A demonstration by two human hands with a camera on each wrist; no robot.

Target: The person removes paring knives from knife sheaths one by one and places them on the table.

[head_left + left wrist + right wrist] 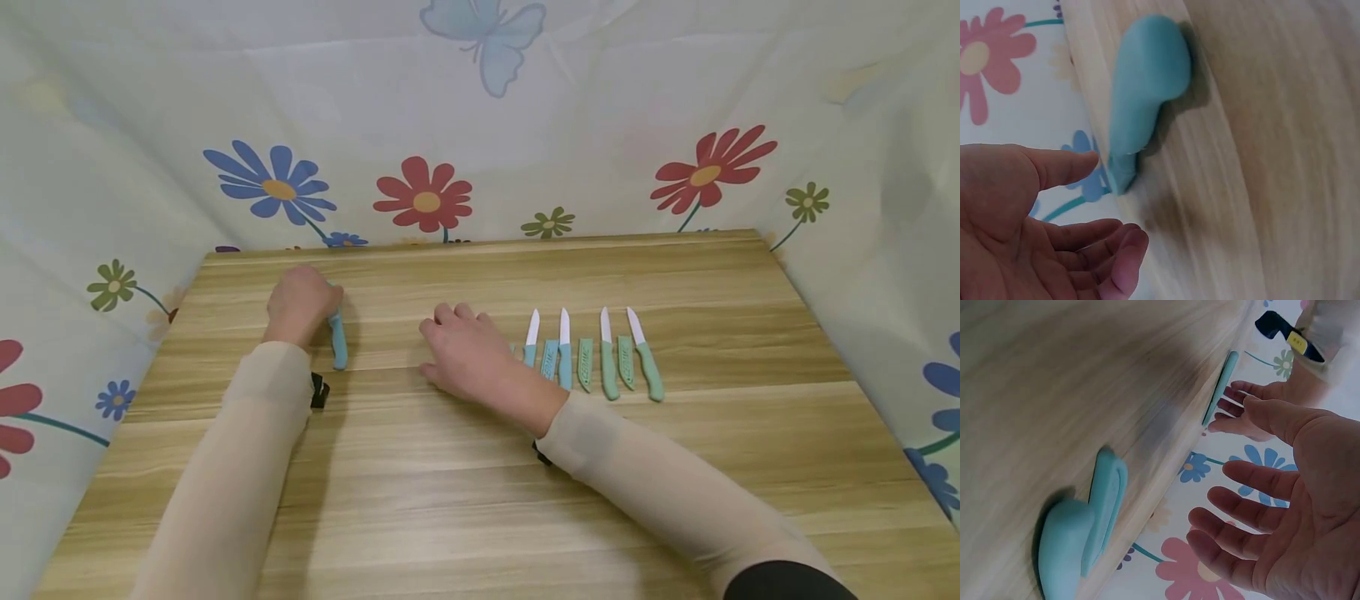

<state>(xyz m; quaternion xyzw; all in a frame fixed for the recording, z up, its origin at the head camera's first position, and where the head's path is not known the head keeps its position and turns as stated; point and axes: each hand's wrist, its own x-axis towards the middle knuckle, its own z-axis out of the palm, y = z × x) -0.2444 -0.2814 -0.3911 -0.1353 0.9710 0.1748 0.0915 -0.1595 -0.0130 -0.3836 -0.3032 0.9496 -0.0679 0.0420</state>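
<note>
At the table's left, a blue-handled knife lies beside my left hand. In the left wrist view its handle rests on the wood, while the thumb and fingers stand apart with nothing between them. The hand hides the knife's far end in the head view. My right hand, fingers spread, is over the middle of the table and holds nothing. To its right lie white-bladed knives, two blue-handled and two green-handled. Blade sheaths, one blue and others green, lie between them.
The wooden tabletop ends at the back against a flowered curtain, which also hangs at both sides. Small black clips sit at both wrists. My right forearm crosses in front of the knife row.
</note>
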